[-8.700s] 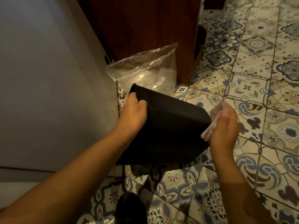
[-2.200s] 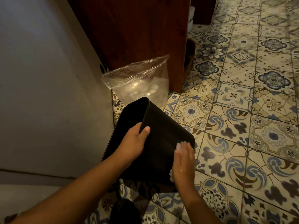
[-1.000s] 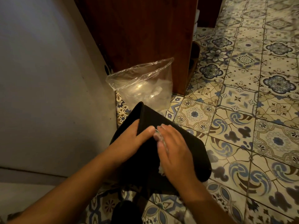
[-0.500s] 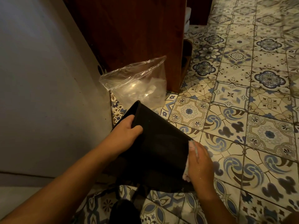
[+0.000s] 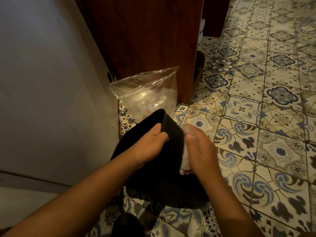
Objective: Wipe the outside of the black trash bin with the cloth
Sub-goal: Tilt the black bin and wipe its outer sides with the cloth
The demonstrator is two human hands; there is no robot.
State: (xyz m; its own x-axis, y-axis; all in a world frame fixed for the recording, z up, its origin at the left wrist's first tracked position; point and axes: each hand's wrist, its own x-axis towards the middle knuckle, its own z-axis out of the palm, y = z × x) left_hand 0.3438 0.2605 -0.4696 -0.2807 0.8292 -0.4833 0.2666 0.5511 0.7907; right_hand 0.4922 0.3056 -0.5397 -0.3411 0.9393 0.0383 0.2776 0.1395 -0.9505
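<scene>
Head view: the left forearm comes in from 7 o'clock and the left hand sits just left of centre. It is clamped over the rim of the black trash bin, with the thumb on the outer wall and the fingers curled over the edge and out of sight inside. The bin is tipped on the tiled floor, its mouth turned toward 10 o'clock and its base toward 5 o'clock.

The right forearm enters from 5 o'clock. The right hand lies flat on the bin's outer side wall, fingers nearly straight and pointing to 11 o'clock, tips blurred. It presses the cloth against the wall rather than closing around it. The pale, bunched cloth shows along the hand's 9 o'clock edge, just beside the left thumb.

A clear plastic bag stands at 12 o'clock of the bin, near its rim. Behind the bag is a dark wooden cabinet, and a plain wall fills the 9 o'clock side.
</scene>
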